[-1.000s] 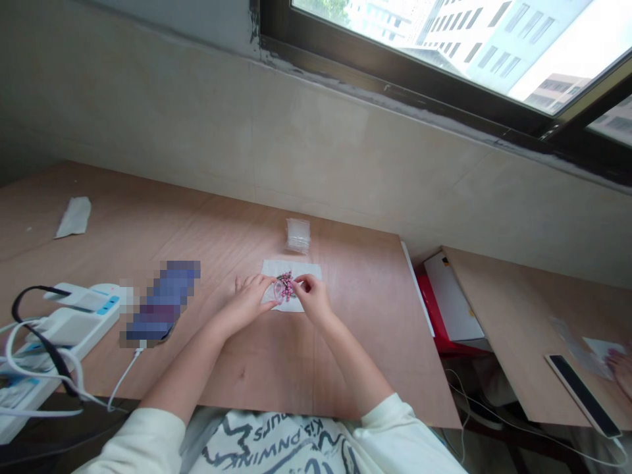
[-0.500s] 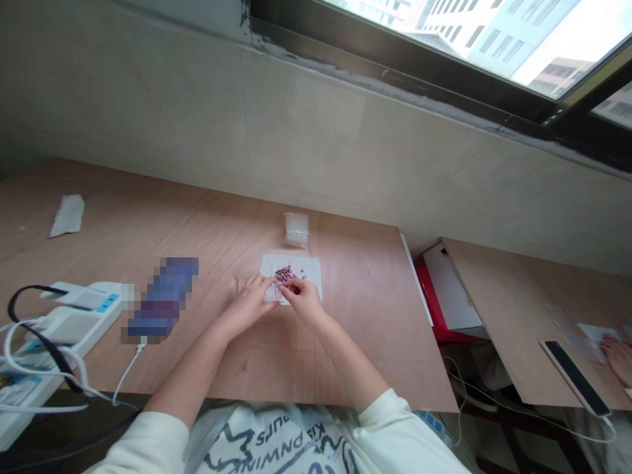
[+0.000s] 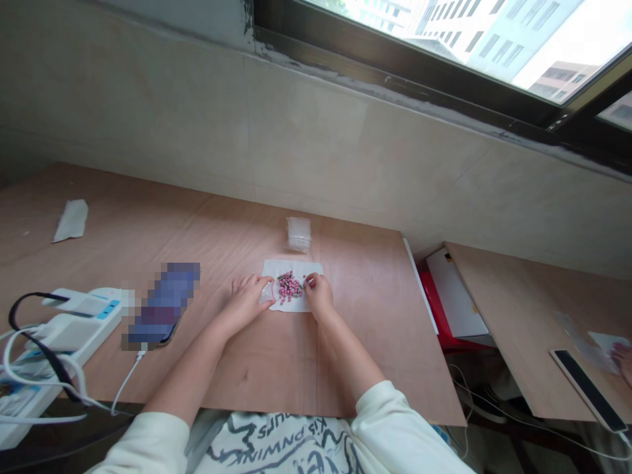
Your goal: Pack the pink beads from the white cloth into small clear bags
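A pile of small pink beads (image 3: 289, 287), with a few dark pieces among them, lies on a white sheet (image 3: 284, 266) on the desk. To the left of the pile, my left hand (image 3: 248, 295) is closed on the edge of a small clear plastic bag (image 3: 267, 293) with a pinkish-red line along its mouth. My right hand (image 3: 318, 293) is over the sheet's right side, thumb and fingertips pinched together beside the pile. Whatever is between those fingertips is too small to make out.
Behind the sheet sits a stack of clear plastic bags (image 3: 299, 235). A phone (image 3: 162, 306) on a cable and a power strip (image 3: 93, 322) with plugs are to the left, a paper scrap (image 3: 72, 220) farther back. On another desk at right are a phone (image 3: 587, 388) and a person's hand (image 3: 623, 361).
My right hand has moved right, away from the bag and my left hand, uncovering the bead pile. My left hand stays at the bag. The whole view has shifted slightly.
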